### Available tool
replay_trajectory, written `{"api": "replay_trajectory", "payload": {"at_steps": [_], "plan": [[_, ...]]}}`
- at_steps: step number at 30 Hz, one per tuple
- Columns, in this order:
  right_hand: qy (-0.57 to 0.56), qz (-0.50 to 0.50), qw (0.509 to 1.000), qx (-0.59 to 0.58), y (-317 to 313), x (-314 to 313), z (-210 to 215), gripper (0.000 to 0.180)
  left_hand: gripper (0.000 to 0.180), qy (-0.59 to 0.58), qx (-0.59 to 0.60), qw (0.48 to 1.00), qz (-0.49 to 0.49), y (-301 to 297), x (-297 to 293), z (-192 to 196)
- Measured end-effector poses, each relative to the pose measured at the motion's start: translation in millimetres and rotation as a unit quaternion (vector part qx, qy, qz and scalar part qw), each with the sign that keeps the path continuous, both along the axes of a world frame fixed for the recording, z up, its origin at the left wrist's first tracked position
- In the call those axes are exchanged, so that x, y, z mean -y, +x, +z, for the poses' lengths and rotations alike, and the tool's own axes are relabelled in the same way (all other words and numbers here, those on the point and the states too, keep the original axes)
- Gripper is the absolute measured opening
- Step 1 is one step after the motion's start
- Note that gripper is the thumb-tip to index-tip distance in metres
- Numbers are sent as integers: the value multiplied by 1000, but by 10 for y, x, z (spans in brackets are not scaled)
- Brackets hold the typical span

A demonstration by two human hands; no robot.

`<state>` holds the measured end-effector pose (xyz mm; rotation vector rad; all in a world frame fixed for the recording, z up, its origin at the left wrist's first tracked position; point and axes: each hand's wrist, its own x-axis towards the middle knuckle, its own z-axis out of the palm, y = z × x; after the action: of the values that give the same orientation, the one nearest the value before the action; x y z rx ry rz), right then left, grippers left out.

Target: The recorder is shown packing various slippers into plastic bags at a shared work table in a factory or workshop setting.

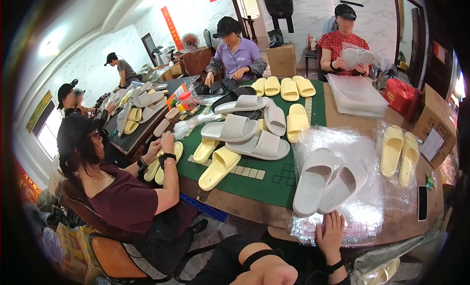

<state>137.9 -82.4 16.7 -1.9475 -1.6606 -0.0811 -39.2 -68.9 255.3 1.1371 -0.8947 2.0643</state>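
Observation:
A pair of grey slippers lies side by side on a stack of clear plastic bags [360, 226], the left slipper [306, 194] partly beside the right slipper [338, 197]. My right hand [330, 233], with a black wristband, rests palm down on the bags' near edge. Its fingers stretch toward the slippers' heels, and it holds nothing. Low in the picture, my left hand [276, 273] sits near my lap below another black band; its fingers are hidden.
Yellow slippers [391, 155] lie bagged at right, near a phone [422, 203] and cardboard box [435, 126]. Grey and yellow slippers [257, 143] pile on the green mat [274, 187]. A co-worker [117, 187] sits at left; others work across the table.

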Motion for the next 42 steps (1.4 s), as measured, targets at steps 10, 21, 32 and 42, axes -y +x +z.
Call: {"api": "replay_trajectory", "payload": {"at_steps": [10, 21, 32, 42], "plan": [[6, 1, 1000, 13, -6, 2, -28, 48, 101, 20, -278, 854, -439, 197, -71, 22], [3, -8, 1000, 9, -8, -8, -5, 47, 79, 85, -436, 801, -401, 149, -125, -130], [9, 2, 1000, 8, 15, -18, -7, 51, 63, -29, -719, 562, 409, 259, -1148, -1510], [-4, 11, 1000, -26, -2, 26, 32, 56, 71, -40, -754, 501, 423, 129, -1119, -2035]]}}
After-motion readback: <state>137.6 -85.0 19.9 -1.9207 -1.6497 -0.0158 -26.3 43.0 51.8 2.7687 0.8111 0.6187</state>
